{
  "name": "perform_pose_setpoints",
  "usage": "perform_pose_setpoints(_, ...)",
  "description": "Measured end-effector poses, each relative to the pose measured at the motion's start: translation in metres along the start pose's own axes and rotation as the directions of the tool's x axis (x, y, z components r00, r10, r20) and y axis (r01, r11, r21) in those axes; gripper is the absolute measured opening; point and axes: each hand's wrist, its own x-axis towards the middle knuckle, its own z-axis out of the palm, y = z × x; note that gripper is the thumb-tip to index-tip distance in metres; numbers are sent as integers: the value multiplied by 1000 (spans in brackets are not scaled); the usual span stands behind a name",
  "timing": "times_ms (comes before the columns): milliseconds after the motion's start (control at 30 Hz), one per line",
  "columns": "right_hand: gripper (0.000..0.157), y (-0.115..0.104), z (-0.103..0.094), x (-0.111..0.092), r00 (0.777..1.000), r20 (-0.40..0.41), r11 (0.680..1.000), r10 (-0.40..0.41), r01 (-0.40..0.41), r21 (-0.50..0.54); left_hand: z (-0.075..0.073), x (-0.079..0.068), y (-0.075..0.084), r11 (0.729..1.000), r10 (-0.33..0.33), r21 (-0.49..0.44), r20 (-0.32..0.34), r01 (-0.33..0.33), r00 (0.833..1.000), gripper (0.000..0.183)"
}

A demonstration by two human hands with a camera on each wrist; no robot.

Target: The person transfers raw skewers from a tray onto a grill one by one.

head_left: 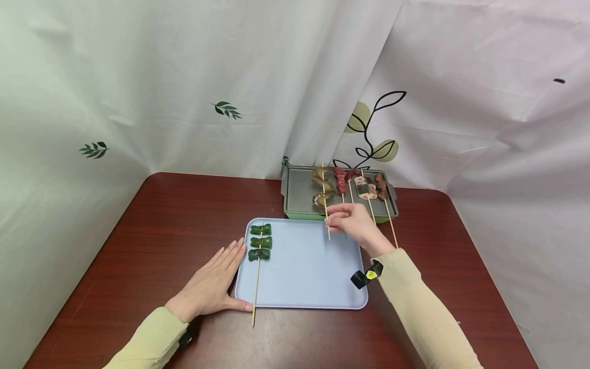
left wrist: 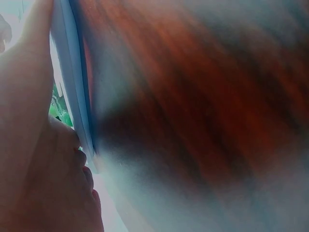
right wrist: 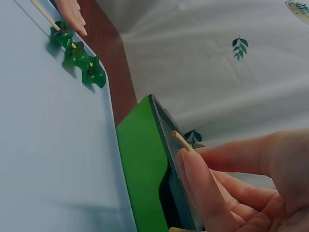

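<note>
My right hand [head_left: 352, 221] pinches the stick of a skewer [head_left: 323, 197] between thumb and fingertips. Brownish-yellow pieces, of a kind I cannot tell, are threaded on it and lie over the grill pan [head_left: 295, 197]. The stick's bare end pokes out past the fingertips in the right wrist view. At the left side of a pale blue tray [head_left: 311, 266], my left hand [head_left: 209, 284] rests with straight fingers against the rim, thumb at the near corner. A green pepper skewer [head_left: 260, 242] lies on the tray beside it, its stick overhanging the near edge.
Several other skewers lie across the pan, among them a red meat skewer [head_left: 340, 182], a fish skewer [head_left: 366, 188] and a brown meat skewer [head_left: 381, 187]. Their sticks stick out toward me. The pan's green side [right wrist: 140, 159] stands right behind the tray. A white curtain [head_left: 207, 61] hangs behind the table.
</note>
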Motion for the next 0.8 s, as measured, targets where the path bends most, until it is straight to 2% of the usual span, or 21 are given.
perform_pose_setpoints(400, 32, 2, 2, 8, 998, -25, 997, 52, -53, -64, 0, 0, 0, 1000, 0, 5, 3, 0, 1000, 136)
perform_pose_setpoints(633, 35, 2, 2, 8, 998, -26, 997, 54, -55, -53, 0, 1, 0, 1000, -1, 3, 0, 1, 1000, 137)
perform_pose_setpoints(800, 38, 0, 3, 6, 999, -36, 996, 38, -41, -84, 0, 0, 0, 1000, -5, -3, 1, 5, 1000, 137)
